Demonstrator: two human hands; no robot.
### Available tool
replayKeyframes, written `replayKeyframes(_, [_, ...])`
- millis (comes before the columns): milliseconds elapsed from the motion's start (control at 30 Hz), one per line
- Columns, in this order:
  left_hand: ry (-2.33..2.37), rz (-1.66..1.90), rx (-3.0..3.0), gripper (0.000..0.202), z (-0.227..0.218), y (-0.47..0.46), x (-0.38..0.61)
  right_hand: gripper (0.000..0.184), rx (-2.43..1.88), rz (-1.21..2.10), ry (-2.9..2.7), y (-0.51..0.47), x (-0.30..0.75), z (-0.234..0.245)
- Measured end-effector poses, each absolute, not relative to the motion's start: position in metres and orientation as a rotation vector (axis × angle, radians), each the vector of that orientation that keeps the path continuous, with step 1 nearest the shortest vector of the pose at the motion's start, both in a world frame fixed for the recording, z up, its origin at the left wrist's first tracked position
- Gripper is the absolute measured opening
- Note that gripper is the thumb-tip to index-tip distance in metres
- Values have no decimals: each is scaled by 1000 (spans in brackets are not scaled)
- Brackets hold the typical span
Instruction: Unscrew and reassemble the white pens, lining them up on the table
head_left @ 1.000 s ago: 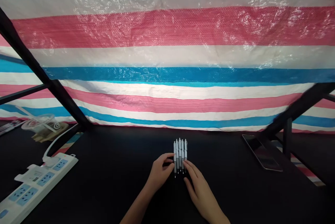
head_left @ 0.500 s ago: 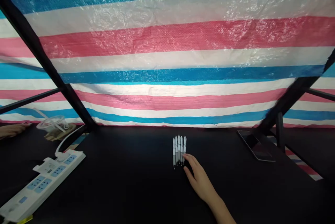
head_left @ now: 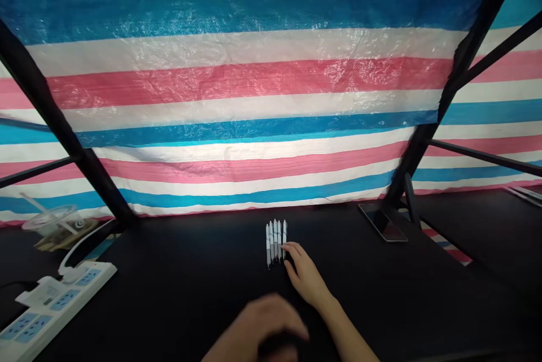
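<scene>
White click pens (head_left: 275,236) keep their alignment, the right hand (head_left: 305,276) touching one, fingers apart; the left hand (head_left: 267,319) reappears, blurred, its grip impossible to tell.

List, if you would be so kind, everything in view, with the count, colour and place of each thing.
Pens: 5, white and grey, side by side mid-table
Phone: 1, dark, right rear of the table
Power strip: 1, white with blue sockets, left
White cable: 1, white, curving back from the strip
Cup: 1, clear, far left, with a straw
Wrapping: count unclear, brown, by the cup
Slender items: count unclear, pale, far right
Table: 1, black, under the pens
Sheeting: count unclear, striped blue, white and pink, behind
Frame bars: several, black, both sides
Right hand: 1, bare, at the rightmost pen
Left hand: 1, bare, blurred, bottom centre
</scene>
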State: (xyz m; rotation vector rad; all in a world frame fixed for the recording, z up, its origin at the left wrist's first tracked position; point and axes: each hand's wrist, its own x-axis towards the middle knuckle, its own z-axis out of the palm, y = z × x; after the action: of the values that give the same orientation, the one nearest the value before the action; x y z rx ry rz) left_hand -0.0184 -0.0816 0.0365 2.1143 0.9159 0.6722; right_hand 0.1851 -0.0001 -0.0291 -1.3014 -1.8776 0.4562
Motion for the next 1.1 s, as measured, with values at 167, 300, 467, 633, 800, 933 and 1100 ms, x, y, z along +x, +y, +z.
replayKeyframes(167, [1128,654,2229,69,29,19,-14,36,-1263,418,-1861,4,185,-31])
replayKeyframes(300, [1068,563,2248,99,8,53,-21,36,-1269,392,-1845,4,187,-31])
replayKeyframes(467, [991,571,2291,95,-2,59,-19,38,-1294,368,-1834,4,188,-32])
replayKeyframes(633, [999,608,2328,70,-6,63,-14,40,-1295,372,-1864,4,186,-33])
replayKeyframes(800, [1032,678,2332,46,-12,63,-11,42,-1299,379,-1870,3,187,-36])
replayKeyframes(933, [1024,723,2311,42,-15,61,-10,42,-1298,378,-1860,3,187,-35])
replayKeyframes(1100, [979,771,2241,49,-15,65,-12,40,-1298,367,-1839,3,187,-33])
